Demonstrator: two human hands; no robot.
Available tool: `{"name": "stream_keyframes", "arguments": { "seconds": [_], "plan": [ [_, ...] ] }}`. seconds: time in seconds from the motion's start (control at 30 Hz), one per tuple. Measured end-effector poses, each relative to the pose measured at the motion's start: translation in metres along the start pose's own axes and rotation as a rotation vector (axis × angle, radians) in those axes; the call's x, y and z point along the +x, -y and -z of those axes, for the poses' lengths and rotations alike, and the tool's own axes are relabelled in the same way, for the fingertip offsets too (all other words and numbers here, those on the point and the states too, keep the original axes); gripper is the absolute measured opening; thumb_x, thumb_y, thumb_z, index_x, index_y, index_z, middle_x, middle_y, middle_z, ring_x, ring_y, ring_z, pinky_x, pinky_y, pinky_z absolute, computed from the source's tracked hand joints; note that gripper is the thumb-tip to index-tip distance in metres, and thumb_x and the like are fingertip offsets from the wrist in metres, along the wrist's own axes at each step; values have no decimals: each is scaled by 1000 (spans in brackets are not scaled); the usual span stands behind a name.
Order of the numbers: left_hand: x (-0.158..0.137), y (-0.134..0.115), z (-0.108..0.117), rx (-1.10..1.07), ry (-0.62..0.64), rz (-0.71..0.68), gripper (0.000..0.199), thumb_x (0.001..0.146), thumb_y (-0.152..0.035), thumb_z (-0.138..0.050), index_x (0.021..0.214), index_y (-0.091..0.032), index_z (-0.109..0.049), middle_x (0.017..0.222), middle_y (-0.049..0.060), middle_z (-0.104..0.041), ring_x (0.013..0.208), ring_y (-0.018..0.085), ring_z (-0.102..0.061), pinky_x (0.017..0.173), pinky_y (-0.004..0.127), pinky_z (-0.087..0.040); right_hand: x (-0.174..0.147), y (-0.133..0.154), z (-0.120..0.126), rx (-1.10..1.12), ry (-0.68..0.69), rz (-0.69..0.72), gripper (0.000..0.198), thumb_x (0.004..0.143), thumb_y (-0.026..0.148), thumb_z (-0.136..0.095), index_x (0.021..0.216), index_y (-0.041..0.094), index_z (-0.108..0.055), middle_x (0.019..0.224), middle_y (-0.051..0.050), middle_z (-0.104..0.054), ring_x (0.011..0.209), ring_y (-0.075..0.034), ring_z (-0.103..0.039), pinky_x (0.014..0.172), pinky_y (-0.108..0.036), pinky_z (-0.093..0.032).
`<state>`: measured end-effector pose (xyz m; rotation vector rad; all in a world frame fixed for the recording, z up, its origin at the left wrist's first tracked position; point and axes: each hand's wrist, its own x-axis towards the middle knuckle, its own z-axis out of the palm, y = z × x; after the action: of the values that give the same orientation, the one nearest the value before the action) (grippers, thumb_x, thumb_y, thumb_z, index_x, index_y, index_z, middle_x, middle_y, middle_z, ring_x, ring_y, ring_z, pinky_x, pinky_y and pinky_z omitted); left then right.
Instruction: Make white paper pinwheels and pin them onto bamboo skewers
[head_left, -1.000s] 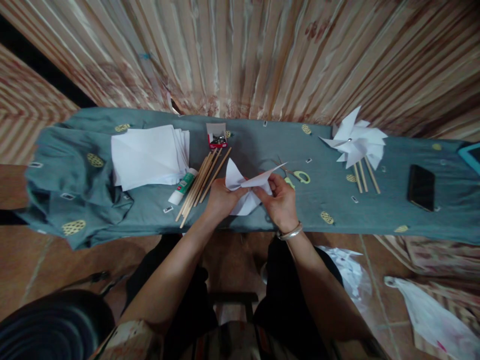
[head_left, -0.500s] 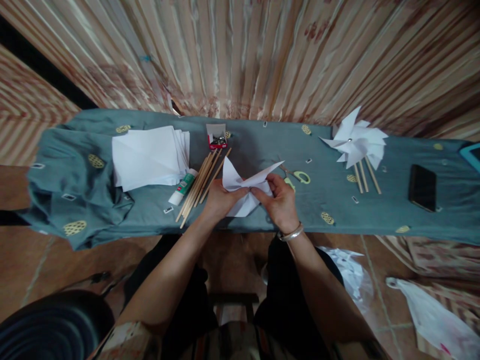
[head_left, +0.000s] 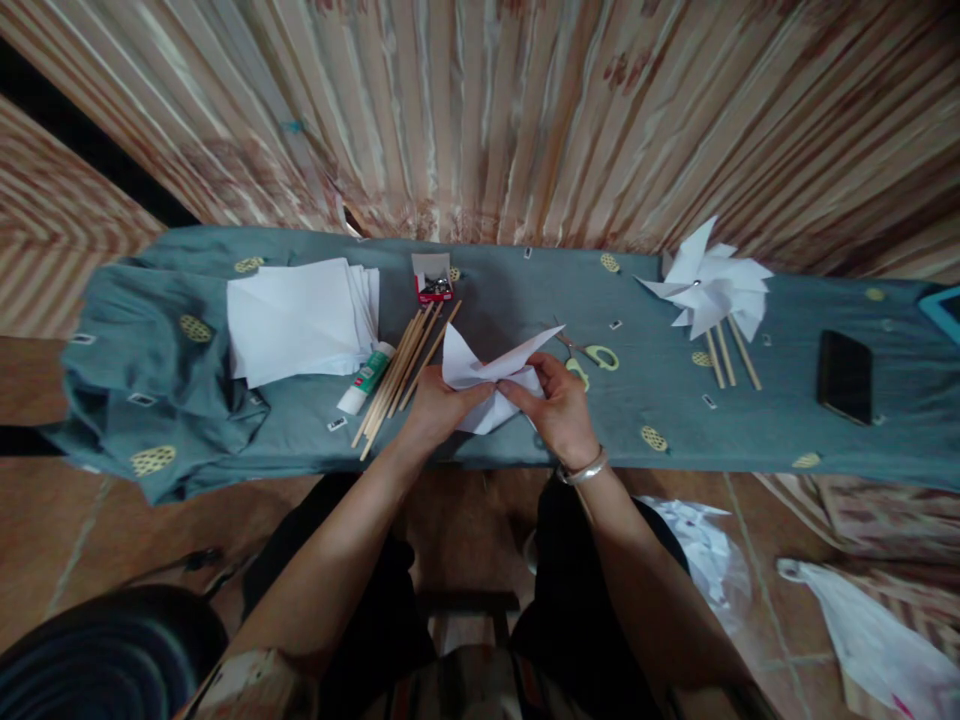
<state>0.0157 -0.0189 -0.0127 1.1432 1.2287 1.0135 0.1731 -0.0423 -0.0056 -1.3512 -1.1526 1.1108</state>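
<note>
A white paper pinwheel [head_left: 495, 412] with folded-in blades is held between my two hands above the cloth-covered table. My left hand [head_left: 441, 402] grips its left side, thumb pressed near the centre. On the other side my right hand [head_left: 559, 405], with a bracelet at the wrist, pinches the paper, its thumb meeting the left one at the middle. Fingers behind the paper are hidden. Close to my left hand lie several wooden sticks [head_left: 397, 375] and a green and white glue stick [head_left: 366, 378]. Green-handled scissors [head_left: 598, 357] rest just beyond my right hand.
A stack of white paper [head_left: 292, 320] lies at left. Behind the sticks stands a small open box [head_left: 433, 285] of metal pins. Several pinwheels on sticks [head_left: 709, 285] and a black phone [head_left: 844, 376] are at right. Plastic bags [head_left: 870, 625] lie on the floor.
Both hands keep hold of the paper pinwheel in nearly the same place. The view has shifted very slightly; nothing else has visibly moved.
</note>
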Motion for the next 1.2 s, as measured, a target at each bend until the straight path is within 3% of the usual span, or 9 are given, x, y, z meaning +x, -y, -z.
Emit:
{"name": "stream_keyframes", "arguments": {
  "seconds": [0.2,0.4,0.57,0.7,0.77,0.83,0.93,1.03,1.2],
  "plan": [
    [-4,-4,2,-35,64,38,27,59,-26,-78,83,-15,-71,83,8,-77,81,25,-71,73,36,-59,-2,1,3,-36,19,-11,43,63,43,-81,96,21,-62,86,-3,-75,76,-21,-70,67,-34,-57],
    [-7,2,1,-106,46,71,26,59,-21,-78,83,-16,-70,86,7,-76,84,26,-72,78,40,-59,-4,-1,3,-80,24,1,40,65,42,-80,94,21,-63,83,-3,-73,72,-21,-68,65,-33,-55],
    [-11,3,2,-152,99,91,31,58,-27,-81,84,-15,-70,87,9,-77,84,26,-72,82,42,-58,-6,1,0,-87,33,25,35,67,43,-78,91,22,-62,83,-3,-73,75,-22,-69,70,-35,-56],
    [-7,-7,12,-207,188,88,44,60,-34,-82,97,-14,-70,92,9,-77,89,26,-72,86,40,-56,-6,5,6,-51,-6,7,37,66,41,-80,93,22,-63,84,-3,-74,75,-22,-69,69,-35,-57],
    [0,-11,21,-229,172,7,51,63,-39,-79,107,-14,-68,102,11,-75,96,26,-71,87,38,-56,-7,9,11,-36,-27,17,35,65,39,-80,92,23,-64,83,-2,-74,74,-21,-68,68,-34,-56],
    [9,-11,32,-117,80,-73,49,78,-46,-65,115,-14,-66,111,14,-72,100,26,-70,86,38,-56,-10,14,17,-40,-24,32,32,67,37,-80,91,23,-64,82,-1,-73,74,-20,-68,68,-33,-55],
    [22,-6,44,409,-77,-292,36,83,-29,-59,115,-14,-66,116,14,-69,106,26,-67,97,41,-51,-19,21,21,-78,9,44,30,71,36,-78,94,22,-65,82,-1,-74,73,-19,-68,66,-31,-54],
    [31,0,46,800,-63,-416,34,83,-13,-53,115,-14,-66,119,13,-67,117,27,-61,104,43,-46,-28,25,20,-138,65,50,28,74,36,-76,96,22,-65,85,-2,-74,74,-19,-68,66,-29,-53],
    [45,10,40,1009,-16,-489,37,84,-7,-50,118,-15,-63,120,12,-67,118,26,-58,106,43,-45,-36,24,18,-200,153,60,23,79,33,-72,98,22,-64,85,-2,-75,75,-18,-69,66,-27,-52]
  ]
}}
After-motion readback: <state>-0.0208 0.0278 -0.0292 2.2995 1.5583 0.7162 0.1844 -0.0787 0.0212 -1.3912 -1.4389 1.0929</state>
